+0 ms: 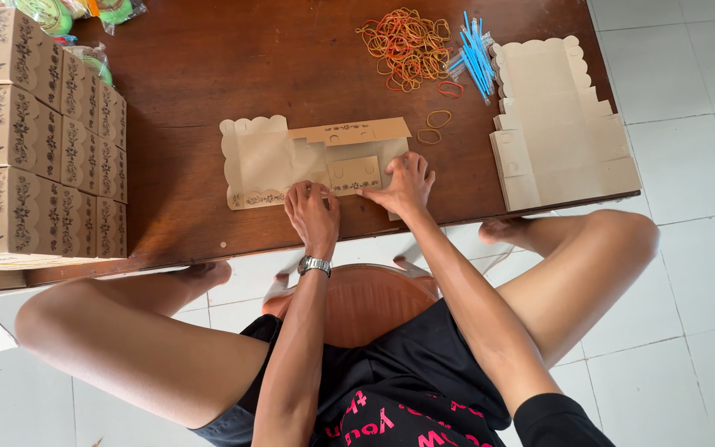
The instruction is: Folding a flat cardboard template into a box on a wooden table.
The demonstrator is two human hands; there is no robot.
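Already folded, patterned kraft boxes [39, 132] stand stacked shut at the tabletop's [200, 74] left end, their contents hidden. Near the front edge lies a flat cardboard box blank [308, 157] with scalloped flaps; the left hand [312, 217] presses bent fingers on its lower fold, the right hand [405, 186] lies spread flat on its right part. Bare wood stays open behind it, short of the rubber bands [405, 45], blue straws [475, 51] and spare blanks [560, 124].

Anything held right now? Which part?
Nothing lifted. Both hands, left hand and right hand, press the flat cardboard box blank onto the table, at its near edge.
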